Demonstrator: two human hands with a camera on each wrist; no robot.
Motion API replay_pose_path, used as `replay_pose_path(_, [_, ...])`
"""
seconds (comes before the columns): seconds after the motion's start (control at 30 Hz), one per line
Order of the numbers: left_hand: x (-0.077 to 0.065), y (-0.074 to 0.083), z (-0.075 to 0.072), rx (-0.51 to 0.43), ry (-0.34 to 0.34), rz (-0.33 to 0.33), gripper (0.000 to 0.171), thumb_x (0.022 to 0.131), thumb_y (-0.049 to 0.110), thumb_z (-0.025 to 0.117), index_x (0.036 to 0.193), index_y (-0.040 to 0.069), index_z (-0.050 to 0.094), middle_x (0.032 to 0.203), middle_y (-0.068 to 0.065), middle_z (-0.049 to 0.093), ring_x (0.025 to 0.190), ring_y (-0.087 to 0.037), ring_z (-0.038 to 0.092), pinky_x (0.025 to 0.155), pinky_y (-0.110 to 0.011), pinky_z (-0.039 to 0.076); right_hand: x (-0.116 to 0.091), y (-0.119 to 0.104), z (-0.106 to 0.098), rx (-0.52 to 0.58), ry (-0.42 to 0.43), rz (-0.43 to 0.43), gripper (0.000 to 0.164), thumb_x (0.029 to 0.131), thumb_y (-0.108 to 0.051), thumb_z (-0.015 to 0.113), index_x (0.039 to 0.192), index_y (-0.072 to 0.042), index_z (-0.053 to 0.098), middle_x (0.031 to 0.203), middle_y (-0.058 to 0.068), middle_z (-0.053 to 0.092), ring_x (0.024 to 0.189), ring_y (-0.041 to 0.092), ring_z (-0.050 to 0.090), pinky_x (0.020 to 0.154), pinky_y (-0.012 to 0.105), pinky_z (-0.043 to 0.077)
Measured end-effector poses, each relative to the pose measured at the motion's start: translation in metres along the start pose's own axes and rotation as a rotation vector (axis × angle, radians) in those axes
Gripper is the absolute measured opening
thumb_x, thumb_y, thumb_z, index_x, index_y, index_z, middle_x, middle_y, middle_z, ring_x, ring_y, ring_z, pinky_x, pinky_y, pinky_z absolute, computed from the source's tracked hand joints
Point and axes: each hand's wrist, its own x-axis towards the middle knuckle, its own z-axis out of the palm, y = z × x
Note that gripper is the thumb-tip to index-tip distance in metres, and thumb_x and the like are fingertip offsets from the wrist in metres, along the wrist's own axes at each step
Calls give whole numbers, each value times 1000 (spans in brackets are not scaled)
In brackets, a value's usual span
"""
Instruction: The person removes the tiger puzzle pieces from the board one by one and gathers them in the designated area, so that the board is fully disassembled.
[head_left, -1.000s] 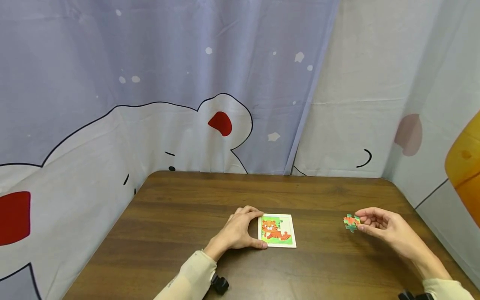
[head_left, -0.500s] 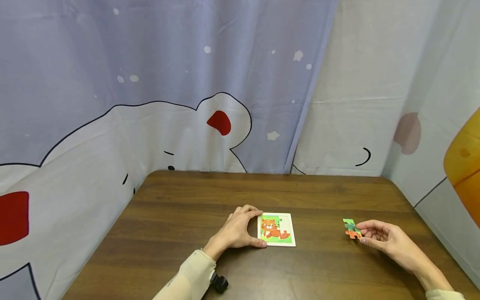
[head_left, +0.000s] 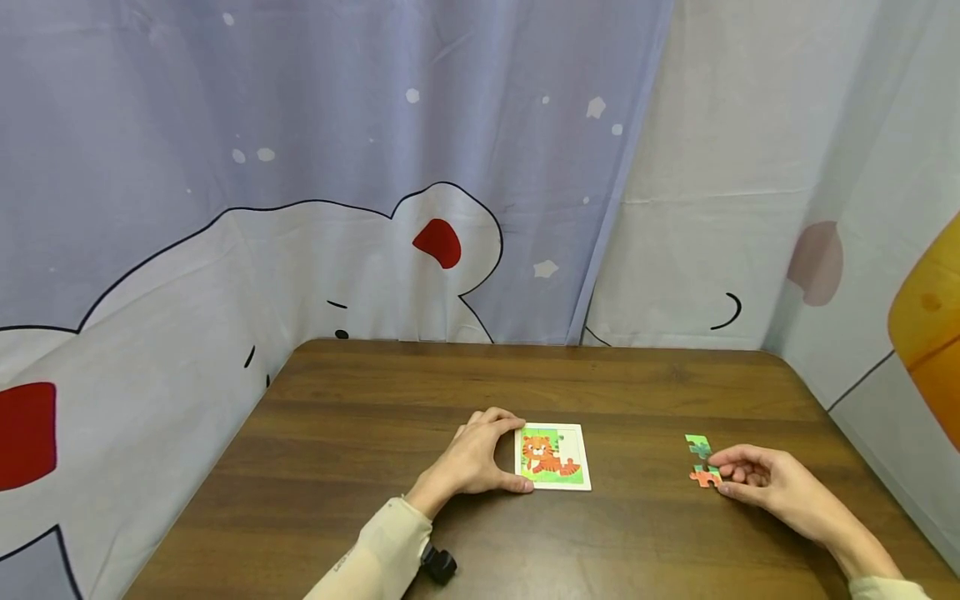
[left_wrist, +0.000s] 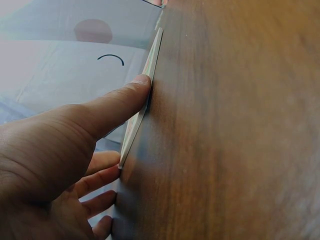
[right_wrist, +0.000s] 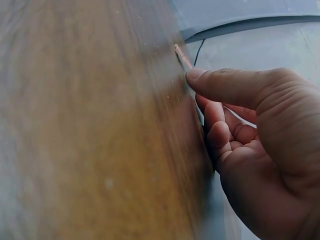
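Note:
A square tiger jigsaw puzzle [head_left: 542,460] in a white frame lies flat on the table, its upper right part bare white. My left hand [head_left: 468,458] holds it by the left side, index finger at the far corner and thumb at the near one. To the right, my right hand [head_left: 772,483] has an orange puzzle piece [head_left: 706,477] between thumb and index finger. Just beyond it is a green puzzle piece [head_left: 698,446], near the index fingertip. In the right wrist view the thumb presses the edge of the orange piece, and the other fingers are curled.
The brown wooden table [head_left: 360,450] has rounded far corners. A printed curtain [head_left: 540,167] hangs along its back and sides. A black wrist strap device [head_left: 438,565] sits on the left wrist.
The two pieces my right hand carried joined or stacked have turned, come down to the table and now show a gap between them. The left hand and puzzle have stayed put.

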Motion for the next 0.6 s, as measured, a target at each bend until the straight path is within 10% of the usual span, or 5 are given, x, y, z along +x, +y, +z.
replay_pose_path(0.6, [0,-1,0,7,2,-2,99,74,50,105,156,12,65,152,-3,61,140,-29,55,110,-49,47,0,-3,0,-38,-21,24,27,99,-4,83,124,2,75,100,3,70,85,8,64,70,23,56])
